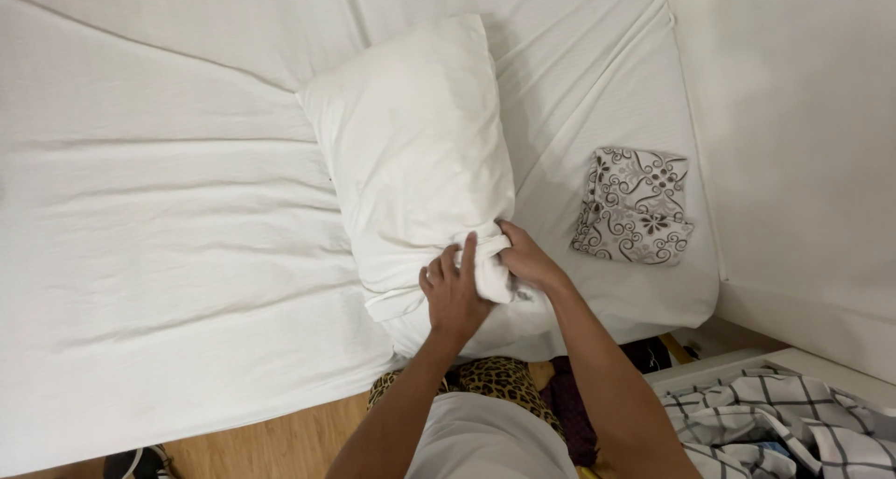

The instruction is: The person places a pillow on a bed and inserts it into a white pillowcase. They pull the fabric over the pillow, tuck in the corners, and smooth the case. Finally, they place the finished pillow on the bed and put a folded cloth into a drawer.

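Note:
A plump white pillow (415,152) lies on the white bed sheet (149,236), its near end at the bed's front edge. My left hand (453,297) presses on the pillow's near end with fingers curled into the white pillowcase fabric. My right hand (527,260) grips the bunched open end of the pillowcase (490,272) just to the right of it. Both hands touch the same gathered fabric.
A folded cloth with a dark floral pattern (635,206) lies on the bed right of the pillow. A white wall (803,143) borders the bed on the right. Checked fabric (793,428) is heaped at bottom right; leopard-print and purple cloth (509,378) and wooden floor (280,446) lie below.

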